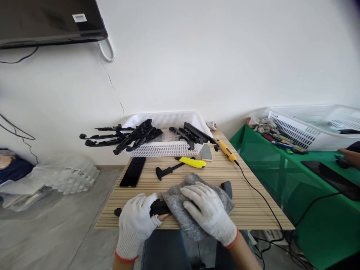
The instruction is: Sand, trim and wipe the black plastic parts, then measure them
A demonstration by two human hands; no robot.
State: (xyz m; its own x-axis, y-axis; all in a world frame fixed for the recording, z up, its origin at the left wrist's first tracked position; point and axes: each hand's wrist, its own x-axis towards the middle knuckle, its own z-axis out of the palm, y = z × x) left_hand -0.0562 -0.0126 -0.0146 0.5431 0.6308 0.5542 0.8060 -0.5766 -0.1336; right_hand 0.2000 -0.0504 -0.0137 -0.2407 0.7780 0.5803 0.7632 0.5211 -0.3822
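My left hand [137,219], in a white knit glove with an orange cuff, is closed round a long black plastic part [159,208] lying near the table's front edge. A bare thumb tip pokes out of that glove. A grey cloth [184,212] is draped over the middle of the part. My right hand [206,210], gloved the same way, grips the cloth from above and presses it on the part. The part's far end shows beyond the cloth on the right; its middle is hidden.
Behind my hands on the slatted wooden table [108,221] are a black phone [133,171], a caliper [168,171], a yellow utility knife [192,162] and a corded yellow tool [227,150]. A white basket [165,149] holds several black parts. Right is a green-covered table [267,176] with another person's hand [351,155].
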